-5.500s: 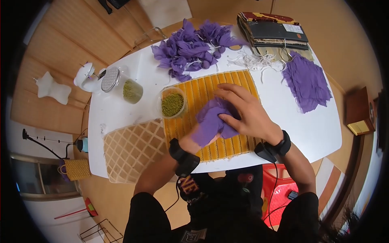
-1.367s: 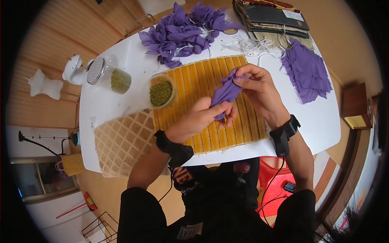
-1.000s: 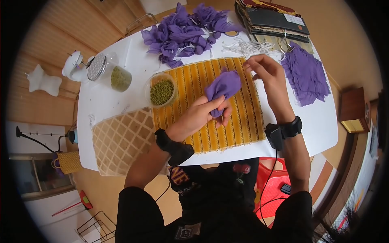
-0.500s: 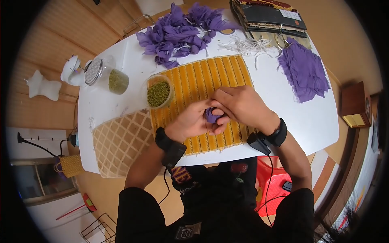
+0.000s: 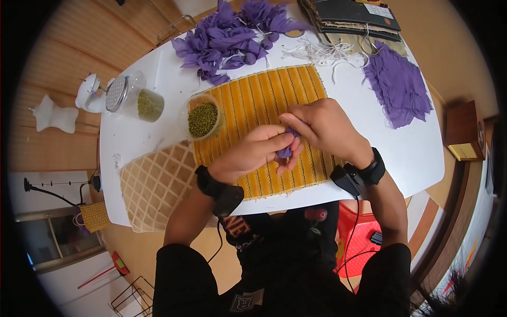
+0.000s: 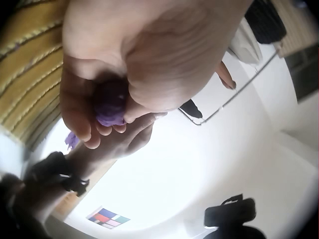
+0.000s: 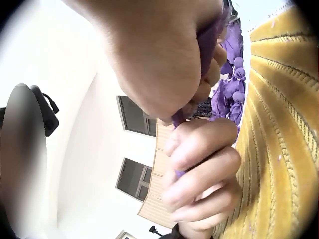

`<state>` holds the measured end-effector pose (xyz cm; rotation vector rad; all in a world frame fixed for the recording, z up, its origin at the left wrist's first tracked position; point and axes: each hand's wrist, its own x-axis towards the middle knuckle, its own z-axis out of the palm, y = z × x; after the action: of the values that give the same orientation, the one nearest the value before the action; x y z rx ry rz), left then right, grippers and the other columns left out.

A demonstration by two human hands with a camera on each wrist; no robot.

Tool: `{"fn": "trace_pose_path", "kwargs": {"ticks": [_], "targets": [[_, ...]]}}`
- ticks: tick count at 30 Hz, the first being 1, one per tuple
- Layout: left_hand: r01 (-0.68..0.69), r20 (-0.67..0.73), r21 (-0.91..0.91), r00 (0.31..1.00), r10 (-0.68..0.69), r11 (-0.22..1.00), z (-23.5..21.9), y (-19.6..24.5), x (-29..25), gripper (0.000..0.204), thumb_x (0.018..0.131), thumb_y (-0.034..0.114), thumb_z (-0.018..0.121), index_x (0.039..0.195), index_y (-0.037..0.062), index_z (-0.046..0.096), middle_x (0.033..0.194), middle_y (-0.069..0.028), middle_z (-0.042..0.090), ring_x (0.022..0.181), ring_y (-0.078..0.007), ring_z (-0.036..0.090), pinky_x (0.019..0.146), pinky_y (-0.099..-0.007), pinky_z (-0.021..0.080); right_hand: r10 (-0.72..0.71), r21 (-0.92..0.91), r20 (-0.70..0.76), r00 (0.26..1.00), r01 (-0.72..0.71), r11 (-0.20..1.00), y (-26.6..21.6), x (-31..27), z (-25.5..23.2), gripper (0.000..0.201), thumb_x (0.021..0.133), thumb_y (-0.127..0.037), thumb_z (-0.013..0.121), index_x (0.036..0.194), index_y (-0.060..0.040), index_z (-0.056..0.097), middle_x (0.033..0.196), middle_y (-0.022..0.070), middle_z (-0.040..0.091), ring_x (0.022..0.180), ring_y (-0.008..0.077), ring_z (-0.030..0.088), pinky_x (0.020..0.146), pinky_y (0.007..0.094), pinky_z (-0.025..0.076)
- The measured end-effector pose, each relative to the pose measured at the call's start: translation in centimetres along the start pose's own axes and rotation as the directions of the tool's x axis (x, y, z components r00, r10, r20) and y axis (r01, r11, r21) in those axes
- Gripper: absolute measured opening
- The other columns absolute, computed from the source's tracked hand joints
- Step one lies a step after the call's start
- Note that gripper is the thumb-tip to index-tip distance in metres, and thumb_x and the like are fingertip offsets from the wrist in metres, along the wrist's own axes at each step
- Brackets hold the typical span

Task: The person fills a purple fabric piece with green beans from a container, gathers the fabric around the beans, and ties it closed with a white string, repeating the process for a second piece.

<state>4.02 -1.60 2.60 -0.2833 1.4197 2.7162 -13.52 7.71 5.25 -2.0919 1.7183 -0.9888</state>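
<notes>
Both hands meet over the yellow striped cloth mat [image 5: 253, 95] and work on one purple cloth [image 5: 284, 152]. My left hand [image 5: 261, 148] grips its rounded, bunched end, which bulges out of the curled fingers as a smooth ball [image 6: 110, 104] in the left wrist view. The right hand [image 5: 331, 129] grips the gathered upper part of the cloth [image 7: 207, 47], thumb and fingers closed round it. Between the two hands the cloth narrows to a tight neck. Left of the hands, a clear bowl [image 5: 185, 120] holds small green beans [image 5: 203, 119].
Bunched purple cloths [image 5: 227, 39] with knobs lie at the back. White strings [image 5: 325, 53] and a flat stack of purple cloth squares [image 5: 398, 84] are on the right, near a black sample book [image 5: 359, 18]. A lidded jar [image 5: 150, 105] and beige checked cloth [image 5: 158, 185] lie left.
The cloth, earlier draped loosely over the left hand, is now bunched into a ball in it. The right hand let go, moved away, then came back and took hold of the cloth's gathered part.
</notes>
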Motion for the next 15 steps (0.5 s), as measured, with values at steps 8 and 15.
{"fn": "trace_pose_path", "kwargs": {"ticks": [8,15], "targets": [[-0.014,-0.157,0.504,0.982,0.107,0.864,0.4,0.5,-0.3,0.025,0.104,0.022,0.04,0.096,0.0014,0.052,0.076,-0.0041,0.052,0.064,-0.0106,0.052,0.06,-0.0229,0.043,0.088,0.078,0.044,0.995,-0.092,0.993,0.4,0.2,0.4,0.03,0.095,-0.027,0.054,0.078,-0.0052,0.066,0.067,0.0162,0.063,0.065,0.0367,0.061,0.06,0.0449,0.047],[0.112,-0.099,-0.099,0.988,-0.122,0.989,-1.3,0.9,-0.5,0.023,0.103,0.024,0.042,0.09,0.007,0.049,0.08,-0.0007,0.05,0.06,-0.0082,0.048,0.053,-0.0234,0.04,0.053,-0.042,0.157,0.986,-0.047,0.998,0.1,-0.4,0.5,0.03,0.094,-0.033,0.057,0.087,-0.0043,0.059,0.066,0.0166,0.062,0.068,0.0383,0.062,0.059,0.0456,0.047]]}}
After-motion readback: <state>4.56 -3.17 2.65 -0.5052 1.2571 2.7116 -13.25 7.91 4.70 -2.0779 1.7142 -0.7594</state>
